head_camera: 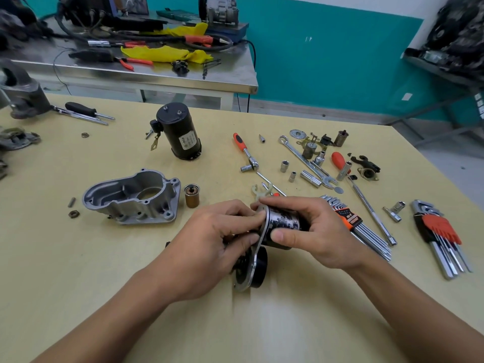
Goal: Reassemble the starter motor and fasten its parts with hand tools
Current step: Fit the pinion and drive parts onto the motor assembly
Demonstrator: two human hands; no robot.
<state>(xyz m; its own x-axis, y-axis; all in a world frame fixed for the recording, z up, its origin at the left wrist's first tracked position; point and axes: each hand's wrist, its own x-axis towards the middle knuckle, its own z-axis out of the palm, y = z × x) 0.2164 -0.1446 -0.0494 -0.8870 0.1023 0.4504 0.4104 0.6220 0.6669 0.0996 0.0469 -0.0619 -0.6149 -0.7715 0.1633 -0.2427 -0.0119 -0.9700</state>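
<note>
The subassembly point(284, 220), a dark cylinder on a metal plate point(252, 271), sits low over the worktop point(78, 258), right of the aluminium housing point(133, 197) and nearer the person; whether it touches the worktop cannot be told. On the right hand point(314, 231), the fingers are curled round the cylinder, thumb on its near side. On the left hand point(217, 237), the fingers pinch the plate's upper edge.

Step judged in hand: seating the plate square on the cylinder. Recommended: steady the cylinder and turn only the plate until the holes align, without forcing.

Room: bare worktop lies nearer the person than the housing. The hex keys point(351, 224) crowd the far right. The copper-coloured bush point(191, 196) stands just beside the housing, with the motor body point(180, 132) behind it.
</note>
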